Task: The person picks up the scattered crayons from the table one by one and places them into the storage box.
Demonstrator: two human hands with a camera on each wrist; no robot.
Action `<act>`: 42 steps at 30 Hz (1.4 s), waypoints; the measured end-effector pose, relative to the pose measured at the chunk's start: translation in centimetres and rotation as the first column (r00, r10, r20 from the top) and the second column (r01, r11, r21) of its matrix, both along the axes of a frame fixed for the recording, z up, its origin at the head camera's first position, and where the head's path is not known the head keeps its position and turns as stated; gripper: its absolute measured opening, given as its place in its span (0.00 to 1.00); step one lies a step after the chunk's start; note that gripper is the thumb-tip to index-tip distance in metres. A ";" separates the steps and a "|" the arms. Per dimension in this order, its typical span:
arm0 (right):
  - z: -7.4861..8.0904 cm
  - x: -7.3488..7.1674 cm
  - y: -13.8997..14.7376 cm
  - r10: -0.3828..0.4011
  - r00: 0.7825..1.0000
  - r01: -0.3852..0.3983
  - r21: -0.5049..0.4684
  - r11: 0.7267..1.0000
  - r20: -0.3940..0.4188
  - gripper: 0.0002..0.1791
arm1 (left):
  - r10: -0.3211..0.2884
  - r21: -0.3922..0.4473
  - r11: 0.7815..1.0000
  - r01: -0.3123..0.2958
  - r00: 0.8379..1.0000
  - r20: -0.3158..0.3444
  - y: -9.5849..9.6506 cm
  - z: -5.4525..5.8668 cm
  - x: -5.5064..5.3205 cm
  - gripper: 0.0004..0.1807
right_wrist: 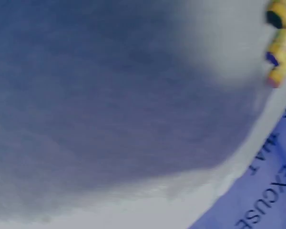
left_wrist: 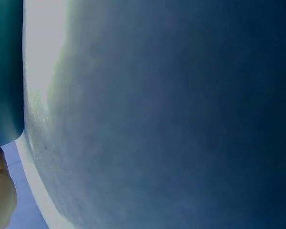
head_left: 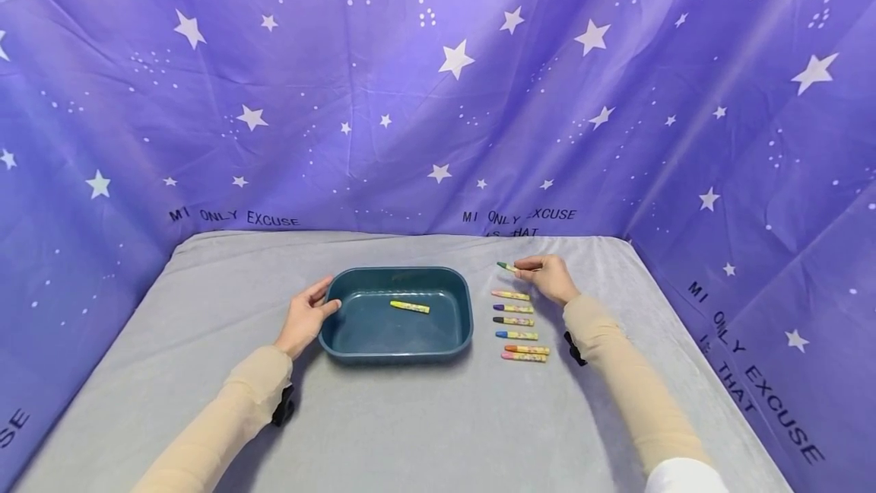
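Observation:
My left hand [head_left: 304,319] holds the left side of a dark teal plastic basin [head_left: 395,357], thumb over the rim and fingers along the outside. Inside the basin lies one yellow crayon [head_left: 410,307]. Between the thumb and fingertips of my right hand [head_left: 550,278] is a green crayon [head_left: 506,267], its tip pointing left. Below that hand several crayons lie in a column: a light pink one [head_left: 510,295], a purple one [head_left: 513,309], a black one [head_left: 514,321], a blue one [head_left: 517,335], an orange one [head_left: 527,350] and a pink one [head_left: 524,357].
A grey cloth [head_left: 411,432] covers the table. Purple curtains [head_left: 383,82] with white stars and printed words surround its back and sides. The right wrist view catches the ends of a few crayons, including the purple crayon [right_wrist: 272,58], at its right edge.

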State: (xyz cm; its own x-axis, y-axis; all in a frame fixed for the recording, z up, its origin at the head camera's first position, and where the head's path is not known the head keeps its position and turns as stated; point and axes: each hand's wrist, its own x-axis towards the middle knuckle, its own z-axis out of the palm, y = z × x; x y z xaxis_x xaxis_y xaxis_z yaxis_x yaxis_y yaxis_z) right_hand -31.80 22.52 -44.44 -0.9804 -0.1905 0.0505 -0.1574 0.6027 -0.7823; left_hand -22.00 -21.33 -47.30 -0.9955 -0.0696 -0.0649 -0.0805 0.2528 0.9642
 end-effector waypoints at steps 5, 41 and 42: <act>1.7 0.1 -0.8 0.022 0.999 -0.023 -0.042 0.999 -0.027 0.17 | 0.002 0.003 1.000 -0.002 1.000 0.001 0.1 0.1 0.0 0.32; 2.9 3.4 -14.3 0.204 0.979 -0.205 -0.157 0.966 -0.024 0.14 | 0.007 0.005 1.000 -0.007 1.000 0.007 0.2 0.3 0.2 0.32; 2.8 3.4 -14.4 0.207 0.978 -0.208 -0.159 0.965 -0.019 0.14 | 0.008 0.006 1.000 -0.008 1.000 0.005 0.2 0.2 0.2 0.32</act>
